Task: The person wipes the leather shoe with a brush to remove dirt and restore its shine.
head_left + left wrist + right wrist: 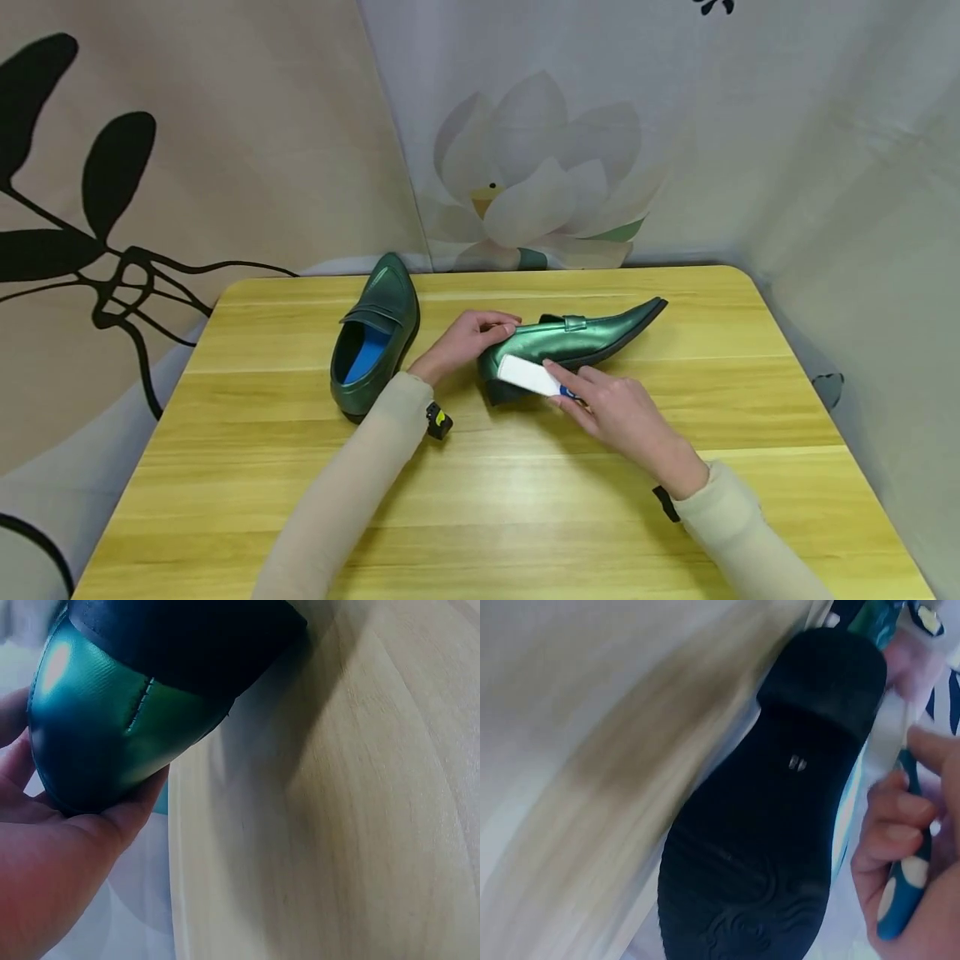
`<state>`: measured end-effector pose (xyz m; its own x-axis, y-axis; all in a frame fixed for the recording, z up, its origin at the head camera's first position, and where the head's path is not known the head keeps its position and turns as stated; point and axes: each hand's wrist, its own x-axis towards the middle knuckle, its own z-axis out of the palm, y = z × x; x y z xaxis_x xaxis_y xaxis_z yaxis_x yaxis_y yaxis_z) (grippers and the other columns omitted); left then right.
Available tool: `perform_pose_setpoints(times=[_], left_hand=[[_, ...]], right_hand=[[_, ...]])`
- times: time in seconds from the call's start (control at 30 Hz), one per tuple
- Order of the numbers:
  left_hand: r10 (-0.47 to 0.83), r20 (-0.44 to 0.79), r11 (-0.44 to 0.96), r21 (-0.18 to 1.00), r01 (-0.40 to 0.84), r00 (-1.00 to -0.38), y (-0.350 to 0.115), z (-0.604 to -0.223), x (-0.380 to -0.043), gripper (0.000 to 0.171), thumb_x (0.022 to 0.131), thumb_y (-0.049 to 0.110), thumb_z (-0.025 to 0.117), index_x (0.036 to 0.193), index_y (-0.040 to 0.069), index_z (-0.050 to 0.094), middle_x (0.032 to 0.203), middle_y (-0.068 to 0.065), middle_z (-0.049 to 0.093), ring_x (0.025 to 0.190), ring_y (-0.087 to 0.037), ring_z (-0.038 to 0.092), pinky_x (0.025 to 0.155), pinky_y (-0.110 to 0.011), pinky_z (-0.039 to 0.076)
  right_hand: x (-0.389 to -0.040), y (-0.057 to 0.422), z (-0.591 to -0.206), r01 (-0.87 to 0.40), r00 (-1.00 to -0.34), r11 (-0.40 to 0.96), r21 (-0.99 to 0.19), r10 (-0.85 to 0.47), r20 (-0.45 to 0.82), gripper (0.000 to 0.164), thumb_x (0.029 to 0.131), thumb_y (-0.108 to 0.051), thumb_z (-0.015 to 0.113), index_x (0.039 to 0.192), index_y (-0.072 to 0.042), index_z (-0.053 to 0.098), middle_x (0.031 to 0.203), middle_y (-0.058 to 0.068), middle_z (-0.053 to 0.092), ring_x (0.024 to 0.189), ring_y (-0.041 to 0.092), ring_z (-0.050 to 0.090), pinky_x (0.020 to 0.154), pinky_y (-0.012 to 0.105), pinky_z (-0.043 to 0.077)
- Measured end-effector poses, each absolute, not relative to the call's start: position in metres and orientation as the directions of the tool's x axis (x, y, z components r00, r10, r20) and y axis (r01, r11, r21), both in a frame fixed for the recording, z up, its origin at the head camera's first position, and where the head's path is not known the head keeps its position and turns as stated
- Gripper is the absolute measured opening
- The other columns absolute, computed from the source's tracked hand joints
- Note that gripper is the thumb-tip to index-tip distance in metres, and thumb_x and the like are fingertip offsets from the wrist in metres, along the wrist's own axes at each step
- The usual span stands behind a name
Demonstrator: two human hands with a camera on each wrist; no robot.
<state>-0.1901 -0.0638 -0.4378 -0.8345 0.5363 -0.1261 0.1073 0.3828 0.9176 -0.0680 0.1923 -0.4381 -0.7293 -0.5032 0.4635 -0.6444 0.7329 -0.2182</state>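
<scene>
A shiny green loafer [600,333] is tilted on its side over the table, toe pointing right and raised. My left hand [468,340] grips it at the heel opening, thumb and fingers around the back edge. In the left wrist view, the rounded green heel [97,742] and dark heel block show. In my right hand [618,408] is a brush [527,375] with a white head and a blue-and-white handle [907,889]. The white head lies against the shoe's side near the heel. The black patterned sole [757,802] faces the right wrist camera.
The matching green loafer [386,292], with a blue insole [367,354], stands upright to the left, close beside my left forearm. Beneath is a wooden table [487,517]. A printed cloth [555,158] hangs behind the table's far edge.
</scene>
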Motion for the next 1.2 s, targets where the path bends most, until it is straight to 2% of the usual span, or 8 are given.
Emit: perform_pose_setpoints(times=[0.13,0.23,0.47,0.57,0.7,0.83,1.07,1.2], left_hand=[[0.533,-0.126,0.369,0.924,0.096,-0.837,-0.065,-0.436,-0.188,0.033,0.108,0.024,0.058,0.13,0.004,0.072,0.143,-0.008,0.062,0.134,-0.025,0.054,0.112,-0.044,0.041],[0.527,-0.139,0.365,0.928,0.076,-0.839,-0.066,-0.435,-0.187,0.032,0.108,0.022,0.057,0.131,0.004,0.071,0.144,-0.007,0.062,0.137,-0.025,0.052,0.114,-0.043,0.041],[0.529,-0.142,0.354,0.933,0.065,-0.837,-0.067,-0.435,-0.185,0.033,0.109,0.019,0.055,0.132,0.002,0.07,0.145,-0.009,0.061,0.14,-0.026,0.05,0.116,-0.043,0.039],[0.533,-0.136,0.34,0.938,0.064,-0.835,-0.067,-0.435,-0.185,0.034,0.109,0.019,0.054,0.133,0.0,0.069,0.145,-0.01,0.061,0.141,-0.026,0.05,0.117,-0.044,0.038],[0.516,-0.159,0.319,0.948,0.016,-0.841,-0.066,-0.435,-0.184,0.035,0.11,0.018,0.052,0.135,0.0,0.068,0.144,-0.01,0.062,0.141,-0.026,0.05,0.118,-0.044,0.036],[0.491,-0.186,0.31,0.95,-0.029,-0.851,-0.066,-0.436,-0.183,0.035,0.11,0.02,0.052,0.136,0.003,0.068,0.143,-0.008,0.063,0.14,-0.025,0.05,0.118,-0.044,0.036],[0.502,-0.183,0.306,0.952,-0.024,-0.845,-0.067,-0.435,-0.181,0.037,0.111,0.022,0.051,0.137,0.001,0.066,0.144,-0.008,0.062,0.141,-0.026,0.049,0.119,-0.045,0.034],[0.495,-0.186,0.298,0.954,-0.035,-0.849,-0.067,-0.438,-0.182,0.037,0.111,0.022,0.051,0.137,0.002,0.067,0.143,-0.008,0.063,0.14,-0.025,0.05,0.118,-0.045,0.035]], right_hand=[[-0.068,0.189,-0.438,-0.641,-0.73,0.734,-0.226,-0.492,0.474,0.048,0.103,-0.041,0.065,0.14,-0.012,0.066,0.078,0.002,0.06,0.053,0.008,0.044,0.044,0.025,0.037],[-0.07,0.19,-0.437,-0.582,-0.764,0.773,-0.252,-0.414,0.495,0.052,0.094,-0.029,0.078,0.141,-0.01,0.065,0.076,0.004,0.057,0.053,0.011,0.042,0.044,0.027,0.036],[-0.07,0.186,-0.442,-0.669,-0.701,0.708,-0.225,-0.502,0.507,0.05,0.106,-0.046,0.056,0.139,-0.01,0.067,0.076,0.003,0.06,0.053,0.008,0.044,0.045,0.024,0.037],[-0.069,0.184,-0.442,-0.684,-0.695,0.692,-0.231,-0.522,0.494,0.048,0.099,-0.036,0.071,0.139,-0.01,0.067,0.076,0.002,0.06,0.053,0.007,0.043,0.045,0.024,0.038],[-0.072,0.185,-0.438,-0.614,-0.747,0.745,-0.259,-0.443,0.496,0.056,0.088,-0.023,0.083,0.14,-0.009,0.066,0.075,0.003,0.057,0.053,0.01,0.042,0.046,0.026,0.039],[-0.074,0.186,-0.437,-0.572,-0.769,0.773,-0.275,-0.39,0.506,0.056,0.087,-0.023,0.084,0.138,-0.007,0.067,0.073,0.004,0.055,0.053,0.012,0.041,0.046,0.028,0.038],[-0.072,0.179,-0.44,-0.663,-0.715,0.712,-0.231,-0.511,0.477,0.049,0.098,-0.034,0.073,0.14,-0.011,0.066,0.076,0.003,0.06,0.053,0.009,0.045,0.045,0.025,0.038],[-0.072,0.183,-0.437,-0.609,-0.758,0.747,-0.268,-0.448,0.474,0.053,0.092,-0.027,0.079,0.14,-0.009,0.066,0.076,0.004,0.059,0.054,0.011,0.044,0.046,0.027,0.04]])
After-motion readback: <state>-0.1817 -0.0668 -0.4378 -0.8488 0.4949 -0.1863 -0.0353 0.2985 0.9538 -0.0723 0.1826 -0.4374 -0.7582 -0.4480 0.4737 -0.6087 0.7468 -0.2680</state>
